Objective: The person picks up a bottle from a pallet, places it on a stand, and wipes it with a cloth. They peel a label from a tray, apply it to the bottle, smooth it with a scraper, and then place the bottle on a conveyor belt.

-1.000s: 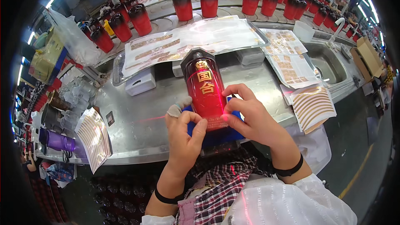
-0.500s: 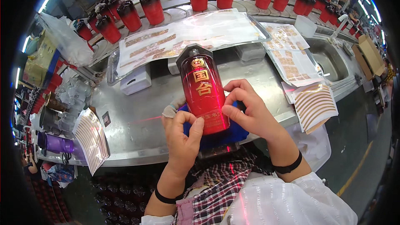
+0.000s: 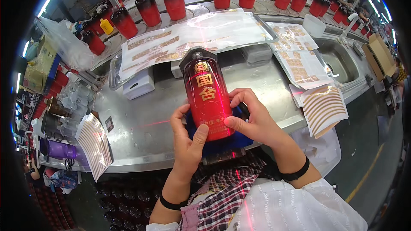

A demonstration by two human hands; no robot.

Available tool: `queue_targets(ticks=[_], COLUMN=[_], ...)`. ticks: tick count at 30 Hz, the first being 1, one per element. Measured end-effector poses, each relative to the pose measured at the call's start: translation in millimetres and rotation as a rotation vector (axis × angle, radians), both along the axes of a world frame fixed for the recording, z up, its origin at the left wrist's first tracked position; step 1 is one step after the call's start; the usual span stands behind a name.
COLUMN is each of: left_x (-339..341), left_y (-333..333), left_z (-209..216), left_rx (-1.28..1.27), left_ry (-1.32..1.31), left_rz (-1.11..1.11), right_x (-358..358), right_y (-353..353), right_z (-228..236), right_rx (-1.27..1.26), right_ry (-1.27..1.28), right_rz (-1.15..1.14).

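Note:
A red bottle [image 3: 205, 83], darker toward its neck, leans back in front of me with gold lettering and a gold emblem on its face. Under its lower end is a blue support [image 3: 227, 146]. My left hand [image 3: 187, 143] lies along the bottle's lower left side, thumb on the front, fingers up the edge. From the right, my right hand [image 3: 256, 122] holds the opposite side, its thumb pressing the front near a line of small gold print. A grey angular holder [image 3: 198, 50] surrounds the neck. Thin red light lines cross the bottle.
Behind the bottle, gold sticker sheets [image 3: 192, 38] cover a raised tray on the steel table [image 3: 141, 145]. Striped strip sheets hang left [image 3: 94, 143] and right [image 3: 324, 108]. Red-black bottles [image 3: 174, 3] and a yellow bottle [image 3: 106, 26] stand on the conveyor. A sink [image 3: 338, 62] is at right.
My left hand has gone from a thumb-and-finger pinch to lying along the bottle's side. My right thumb has shifted slightly left on the front. Conveyor bottles have moved right; a yellow one has appeared.

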State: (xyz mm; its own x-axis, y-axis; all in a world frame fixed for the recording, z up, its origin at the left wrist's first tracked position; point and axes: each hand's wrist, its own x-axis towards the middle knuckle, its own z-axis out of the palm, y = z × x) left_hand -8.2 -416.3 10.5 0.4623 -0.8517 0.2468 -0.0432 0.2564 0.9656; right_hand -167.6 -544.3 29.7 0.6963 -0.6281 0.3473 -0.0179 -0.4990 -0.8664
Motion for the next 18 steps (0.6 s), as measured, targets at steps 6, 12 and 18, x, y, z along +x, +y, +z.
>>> queue_targets(ticks=[6,12,18], left_x=[0.2,-0.2,2.2], left_y=[1.3,0.7,0.0], left_z=[0.4,2.5,-0.1], left_rx=[-0.009,-0.014,-0.048], left_ry=[-0.006,0.105,0.115], left_rz=[-0.035,-0.069,-0.095], right_x=[-1.9,-1.5,-1.6], right_y=[-0.9,-3.5,-5.9], right_z=[1.6,-1.7,-2.4], right_rx=[0.000,0.036,0.069], right_ry=[-0.003,-0.007,-0.002], right_rz=[0.026,0.021,0.023])
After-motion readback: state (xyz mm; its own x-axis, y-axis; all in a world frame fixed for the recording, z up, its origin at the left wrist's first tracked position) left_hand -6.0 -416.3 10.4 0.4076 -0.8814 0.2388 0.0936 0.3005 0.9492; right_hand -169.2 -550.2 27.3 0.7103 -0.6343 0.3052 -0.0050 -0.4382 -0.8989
